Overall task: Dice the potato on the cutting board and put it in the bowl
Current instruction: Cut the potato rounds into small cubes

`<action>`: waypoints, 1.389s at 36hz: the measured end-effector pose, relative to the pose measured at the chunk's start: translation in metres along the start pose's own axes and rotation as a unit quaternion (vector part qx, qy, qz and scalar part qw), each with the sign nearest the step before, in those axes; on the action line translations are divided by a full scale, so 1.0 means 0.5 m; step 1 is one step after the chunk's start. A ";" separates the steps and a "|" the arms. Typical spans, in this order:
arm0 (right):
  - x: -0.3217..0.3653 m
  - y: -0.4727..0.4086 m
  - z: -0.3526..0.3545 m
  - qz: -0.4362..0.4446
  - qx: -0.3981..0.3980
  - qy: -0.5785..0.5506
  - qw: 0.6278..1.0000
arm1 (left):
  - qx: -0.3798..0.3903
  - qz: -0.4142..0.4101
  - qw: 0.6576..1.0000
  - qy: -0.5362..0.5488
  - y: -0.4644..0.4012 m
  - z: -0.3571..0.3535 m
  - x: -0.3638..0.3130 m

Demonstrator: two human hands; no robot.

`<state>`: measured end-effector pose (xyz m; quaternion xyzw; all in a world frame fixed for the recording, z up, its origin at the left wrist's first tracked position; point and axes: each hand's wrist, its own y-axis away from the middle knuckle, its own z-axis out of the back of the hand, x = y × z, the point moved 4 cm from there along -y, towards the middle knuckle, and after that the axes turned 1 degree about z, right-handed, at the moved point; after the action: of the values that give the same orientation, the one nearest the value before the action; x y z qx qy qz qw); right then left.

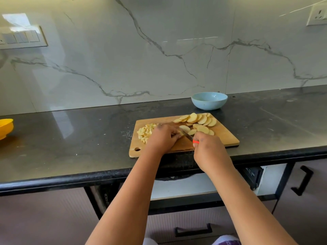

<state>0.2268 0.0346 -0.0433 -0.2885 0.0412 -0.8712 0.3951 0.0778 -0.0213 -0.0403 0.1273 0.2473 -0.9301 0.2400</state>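
Gripping a knife (188, 135) by its orange handle, the right hand (206, 145) angles the blade toward the left hand (163, 137), which is curled down on a piece of potato at the middle of the wooden cutting board (226, 135) (the piece itself is mostly hidden under the fingers). Diced potato (144, 132) sits heaped at the board's left end, and round potato slices (198, 119) fan across its far right part. Just behind the board, on the dark counter (70, 138), stands the light blue bowl (209, 101), apart from the board's far edge.
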 end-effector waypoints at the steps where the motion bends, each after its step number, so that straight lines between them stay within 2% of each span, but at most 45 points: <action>1: 0.005 -0.003 -0.001 -0.005 0.008 0.015 1.000 | 0.001 0.002 1.000 0.000 0.000 0.000 -0.001; 4: 0.027 -0.015 -0.005 -0.004 0.040 0.054 0.998 | 0.002 0.006 1.000 0.004 -0.002 0.001 -0.004; 9: 0.016 0.006 0.046 -0.041 0.088 0.054 0.994 | -0.001 0.012 1.000 0.013 0.001 0.003 -0.003; 13: -0.015 0.042 0.084 -0.007 0.045 0.034 0.998 | -0.017 0.007 1.000 0.012 0.004 0.002 -0.002; 17: -0.011 0.025 0.064 0.009 0.004 0.002 1.000 | -0.016 0.011 1.000 0.010 0.004 0.002 0.000; 27: 0.017 -0.018 0.010 -0.012 0.060 0.003 0.998 | 0.000 0.011 1.000 -0.005 -0.004 0.002 -0.001; 33: 0.023 0.026 0.081 -0.031 0.133 0.089 0.987 | -0.021 0.015 1.000 0.017 -0.001 0.001 0.003; 35: 0.015 0.047 0.104 -0.027 0.126 0.100 0.987 | -0.028 0.010 0.999 0.020 0.001 0.001 0.005; 39: 0.015 0.047 0.098 0.010 0.031 0.040 0.999 | -0.035 -0.003 0.999 0.020 0.005 0.000 0.003; 50: 0.040 -0.006 0.006 0.020 0.060 0.076 0.995 | -0.013 0.014 1.000 0.004 -0.005 0.003 0.002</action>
<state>0.2159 0.0231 -0.0305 -0.1962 0.0248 -0.8835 0.4247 0.0757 -0.0207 -0.0382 0.1310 0.2588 -0.9227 0.2540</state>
